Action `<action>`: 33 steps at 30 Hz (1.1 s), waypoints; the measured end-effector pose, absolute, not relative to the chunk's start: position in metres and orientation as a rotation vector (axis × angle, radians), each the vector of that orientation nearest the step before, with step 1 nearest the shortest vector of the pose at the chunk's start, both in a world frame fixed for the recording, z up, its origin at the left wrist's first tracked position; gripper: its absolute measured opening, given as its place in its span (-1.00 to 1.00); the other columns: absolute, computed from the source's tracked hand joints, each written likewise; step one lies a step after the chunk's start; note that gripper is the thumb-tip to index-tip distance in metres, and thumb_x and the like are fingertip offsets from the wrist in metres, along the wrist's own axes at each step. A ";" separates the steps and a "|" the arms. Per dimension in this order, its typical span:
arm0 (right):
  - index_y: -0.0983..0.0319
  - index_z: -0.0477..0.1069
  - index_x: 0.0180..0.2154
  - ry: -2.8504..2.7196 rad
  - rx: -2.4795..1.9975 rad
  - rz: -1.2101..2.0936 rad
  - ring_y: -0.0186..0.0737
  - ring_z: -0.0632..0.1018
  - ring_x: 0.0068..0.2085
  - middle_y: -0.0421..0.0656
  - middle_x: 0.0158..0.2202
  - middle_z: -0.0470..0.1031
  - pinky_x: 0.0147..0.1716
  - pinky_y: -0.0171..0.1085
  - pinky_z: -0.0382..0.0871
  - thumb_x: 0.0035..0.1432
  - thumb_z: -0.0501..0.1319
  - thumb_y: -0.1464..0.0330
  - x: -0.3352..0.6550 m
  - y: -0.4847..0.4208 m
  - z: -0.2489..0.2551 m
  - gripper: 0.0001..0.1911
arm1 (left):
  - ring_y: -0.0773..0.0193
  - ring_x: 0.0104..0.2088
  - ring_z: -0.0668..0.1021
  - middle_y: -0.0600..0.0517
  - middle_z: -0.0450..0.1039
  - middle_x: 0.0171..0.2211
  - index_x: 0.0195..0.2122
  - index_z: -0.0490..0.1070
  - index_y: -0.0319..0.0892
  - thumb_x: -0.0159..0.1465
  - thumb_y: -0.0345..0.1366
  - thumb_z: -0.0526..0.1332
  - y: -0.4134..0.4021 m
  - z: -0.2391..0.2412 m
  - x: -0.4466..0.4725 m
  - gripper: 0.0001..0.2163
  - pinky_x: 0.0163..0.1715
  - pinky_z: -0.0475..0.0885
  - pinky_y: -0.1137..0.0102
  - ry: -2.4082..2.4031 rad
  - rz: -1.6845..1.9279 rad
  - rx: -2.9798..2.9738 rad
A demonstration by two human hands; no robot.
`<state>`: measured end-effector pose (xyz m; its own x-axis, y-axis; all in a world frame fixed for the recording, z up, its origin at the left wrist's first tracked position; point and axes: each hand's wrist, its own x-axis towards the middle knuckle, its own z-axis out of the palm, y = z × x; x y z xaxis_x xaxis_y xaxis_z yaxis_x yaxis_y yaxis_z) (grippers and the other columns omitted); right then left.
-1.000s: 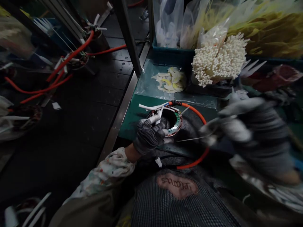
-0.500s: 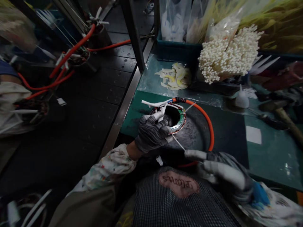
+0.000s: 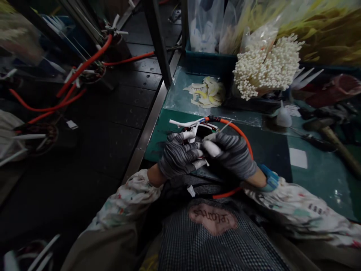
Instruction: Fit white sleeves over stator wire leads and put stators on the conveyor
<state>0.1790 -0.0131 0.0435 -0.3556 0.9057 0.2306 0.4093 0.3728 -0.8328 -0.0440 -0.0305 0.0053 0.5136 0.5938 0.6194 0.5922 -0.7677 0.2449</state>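
A round motor stator (image 3: 203, 131) with wound coils, white sleeved leads and an orange cable (image 3: 239, 132) lies on the green mat (image 3: 316, 177) in front of me. My left hand (image 3: 179, 155), in a grey striped glove, grips the stator's near left rim with curled fingers. My right hand (image 3: 229, 153), gloved the same way, lies over the stator's right side with its fingers closed at the rim, close against the left hand's fingertips. A thin white tie or cord pokes out between the two hands. Most of the stator is hidden under the hands.
A big bundle of white cable ties (image 3: 266, 67) and plastic bags stand at the back. Pale yellow insulation pieces (image 3: 207, 92) lie on a clear sheet. A hammer (image 3: 329, 135) lies at the right. More stators with orange cables (image 3: 81, 71) sit on the dark conveyor at the left.
My right hand came in from the right, pulling a thin white cord, and now rests closed on the stator beside my left hand. The left hand has kept its grip.
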 end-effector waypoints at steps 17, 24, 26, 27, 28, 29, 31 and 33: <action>0.09 0.69 -0.13 -1.850 -0.903 1.184 -0.26 0.60 -0.42 -0.18 -0.32 0.69 -0.41 -0.26 0.56 0.35 0.37 0.29 0.191 -0.011 0.040 -0.89 | 0.02 0.14 0.57 0.08 0.71 -0.15 -0.16 0.64 0.00 0.29 -0.06 0.45 -0.029 -0.003 -0.043 -0.81 0.13 0.37 0.11 1.063 1.239 2.761; 0.07 0.64 -0.10 -1.945 -0.906 1.154 -0.17 0.70 -0.20 -0.17 -0.19 0.71 -0.15 -0.20 0.62 0.34 0.39 0.14 0.202 -0.031 0.018 -0.81 | -0.02 0.18 0.55 0.07 0.71 -0.09 -0.15 0.66 0.03 0.31 -0.04 0.37 -0.035 0.000 -0.045 -0.81 0.23 0.33 0.04 1.137 0.968 2.674; 0.08 0.62 -0.13 -1.978 -0.875 1.149 -0.17 0.71 -0.17 -0.17 -0.18 0.71 -0.14 -0.21 0.62 0.37 0.36 0.16 0.202 -0.036 0.022 -0.84 | -0.01 0.17 0.55 0.07 0.71 -0.12 -0.18 0.66 0.03 0.32 -0.05 0.36 -0.035 0.000 -0.044 -0.82 0.25 0.32 0.03 1.163 0.959 2.666; 0.08 0.63 -0.15 -2.035 -0.806 1.129 -0.17 0.71 -0.15 -0.17 -0.18 0.72 -0.12 -0.20 0.62 0.39 0.33 0.18 0.200 -0.037 0.025 -0.85 | 0.00 0.16 0.56 0.07 0.71 -0.13 -0.19 0.66 0.03 0.32 -0.06 0.36 -0.036 0.000 -0.043 -0.83 0.25 0.33 0.04 1.162 0.978 2.663; 0.08 0.63 -0.15 -2.101 -0.741 1.117 -0.17 0.71 -0.15 -0.17 -0.19 0.72 -0.10 -0.20 0.62 0.40 0.31 0.21 0.196 -0.037 0.028 -0.86 | 0.02 0.14 0.57 0.07 0.71 -0.14 -0.18 0.66 0.04 0.32 -0.05 0.36 -0.035 -0.001 -0.041 -0.83 0.23 0.35 0.06 1.159 1.026 2.657; 0.08 0.63 -0.15 -2.141 -0.697 1.099 -0.18 0.71 -0.17 -0.19 -0.22 0.72 -0.11 -0.20 0.62 0.41 0.29 0.23 0.190 -0.035 0.031 -0.86 | 0.03 0.11 0.58 0.06 0.70 -0.16 -0.18 0.66 0.04 0.31 -0.04 0.38 -0.035 -0.002 -0.040 -0.82 0.20 0.38 0.07 1.161 1.096 2.648; 0.08 0.60 -0.16 -2.105 -0.721 1.034 -0.19 0.69 -0.26 -0.21 -0.31 0.68 -0.15 -0.18 0.63 0.45 0.23 0.26 0.175 -0.027 0.034 -0.83 | 0.04 0.08 0.59 0.03 0.67 -0.18 -0.21 0.65 0.02 0.28 0.00 0.41 -0.034 -0.003 -0.037 -0.79 0.15 0.42 0.10 1.183 1.230 2.623; 0.08 0.57 -0.17 -1.987 -0.799 0.896 -0.17 0.66 -0.25 -0.19 -0.30 0.64 -0.14 -0.11 0.63 0.48 0.15 0.28 0.157 -0.015 0.035 -0.78 | 0.05 0.10 0.60 0.03 0.66 -0.20 -0.26 0.62 -0.01 0.27 -0.04 0.43 -0.033 -0.002 -0.034 -0.82 0.13 0.45 0.13 1.214 1.319 2.591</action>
